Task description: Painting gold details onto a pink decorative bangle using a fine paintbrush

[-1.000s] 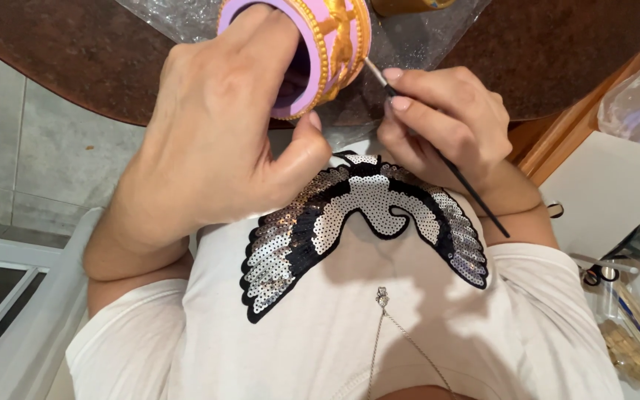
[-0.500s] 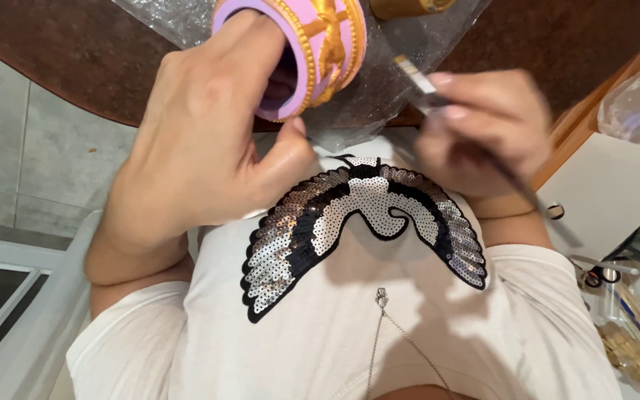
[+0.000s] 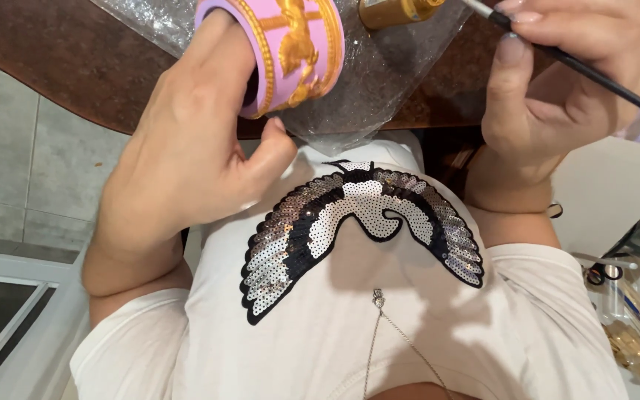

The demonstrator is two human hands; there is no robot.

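**Brush lifted toward the paint pot**

Our left hand [image 3: 187, 141] grips the pink ring-shaped piece with gold trim [image 3: 290, 52], fingers inside its opening, over the plastic sheet [image 3: 379, 81] on the brown table [image 3: 75, 59]; our right hand [image 3: 564, 81] pinches a thin black paintbrush [image 3: 579, 67], its tip near the gold paint pot [image 3: 394, 9].
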